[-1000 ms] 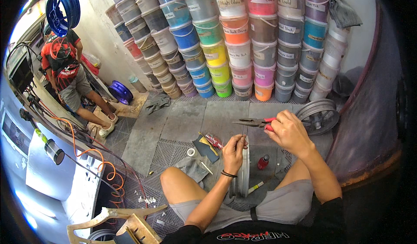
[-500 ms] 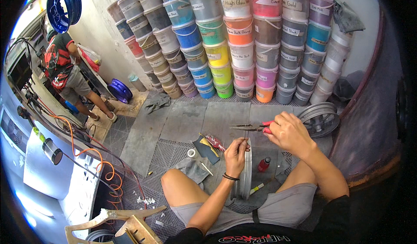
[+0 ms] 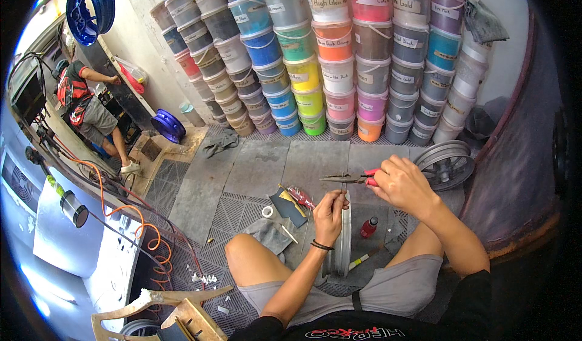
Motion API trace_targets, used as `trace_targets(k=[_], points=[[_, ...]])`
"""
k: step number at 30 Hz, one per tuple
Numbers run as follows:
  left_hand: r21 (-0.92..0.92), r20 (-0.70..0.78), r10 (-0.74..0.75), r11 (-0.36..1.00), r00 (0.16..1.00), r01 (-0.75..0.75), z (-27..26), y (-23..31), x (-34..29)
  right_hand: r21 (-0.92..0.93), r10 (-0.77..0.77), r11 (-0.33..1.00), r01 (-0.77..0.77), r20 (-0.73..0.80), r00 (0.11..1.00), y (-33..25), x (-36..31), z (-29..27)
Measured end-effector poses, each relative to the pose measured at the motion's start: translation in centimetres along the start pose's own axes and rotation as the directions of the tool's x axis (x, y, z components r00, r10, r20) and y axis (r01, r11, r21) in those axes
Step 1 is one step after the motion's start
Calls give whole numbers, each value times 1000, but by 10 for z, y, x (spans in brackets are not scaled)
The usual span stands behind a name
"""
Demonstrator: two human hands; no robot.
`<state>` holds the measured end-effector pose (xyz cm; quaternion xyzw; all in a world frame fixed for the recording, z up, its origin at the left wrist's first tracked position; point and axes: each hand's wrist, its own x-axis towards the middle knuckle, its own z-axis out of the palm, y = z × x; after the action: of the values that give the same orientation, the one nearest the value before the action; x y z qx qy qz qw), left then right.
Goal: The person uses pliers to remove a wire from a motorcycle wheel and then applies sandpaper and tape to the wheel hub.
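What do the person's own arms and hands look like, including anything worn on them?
Short black sleeves leave both forearms uncovered. The left hand and right hand are ungloved; a thin dark band circles the left wrist.

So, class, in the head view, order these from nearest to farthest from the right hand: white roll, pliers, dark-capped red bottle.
1. Pliers: in the right hand.
2. Red bottle: below, slightly left.
3. White roll: farther left.

Bright white-blue glare along left edge; right side dimmer; fisheye bends straight lines, corners black.
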<state>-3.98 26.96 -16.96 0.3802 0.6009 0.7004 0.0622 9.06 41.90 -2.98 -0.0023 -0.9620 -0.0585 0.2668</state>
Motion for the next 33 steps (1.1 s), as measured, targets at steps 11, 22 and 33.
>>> trace_targets(k=[11, 22, 33], points=[[54, 6, 24, 998, 1000, -25, -2, 5, -1, 5, -11, 1000, 11, -14, 1000, -3, -2, 4], [-206, 66, -37, 977, 997, 50, 0, -3, 8, 43, -44, 998, 43, 9, 999, 2, -7, 12], [-550, 114, -57, 828, 992, 111, 15, -12, 21, -6, -25, 1000, 25, 28, 999, -8, -1, 5]])
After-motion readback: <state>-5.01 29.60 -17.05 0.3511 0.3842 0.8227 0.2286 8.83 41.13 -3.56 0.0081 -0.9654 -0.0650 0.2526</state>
